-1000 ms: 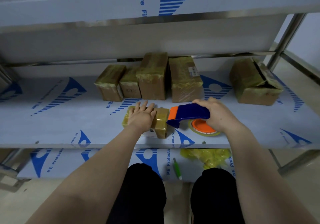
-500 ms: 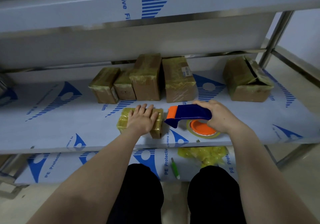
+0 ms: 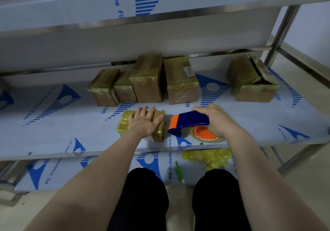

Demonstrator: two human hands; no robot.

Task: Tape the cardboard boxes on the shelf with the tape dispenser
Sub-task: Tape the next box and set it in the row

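Cardboard boxes (image 3: pixel 148 80) wrapped in yellowish clear tape stand on the middle level of a metal shelf (image 3: pixel 53 123) covered in white protective film with blue print. Four of them form a close row at the back, left of centre. In front of that row, near the shelf's front edge, lies a small flat tape-wrapped box (image 3: pixel 123 123). The left hand (image 3: pixel 144 122) rests flat on its top, fingers straight and slightly spread, curled round nothing. Just right of this box, across a narrow gap, is the blue plastic tape dispenser (image 3: pixel 189 122) with an orange front plate, its nose pointing at the box. Its orange-hubbed roll of clear tape (image 3: pixel 201 135) sits low against the shelf surface. The right hand (image 3: pixel 219 120) grips the dispenser's handle from above, fingers wrapped round it. Farther right, well apart, a larger brown cardboard box (image 3: pixel 251 82) stands with its top flap gaping. On the lower level a green pen-shaped tool (image 3: pixel 179 172) lies near a crumpled heap of yellow tape (image 3: pixel 209 159).
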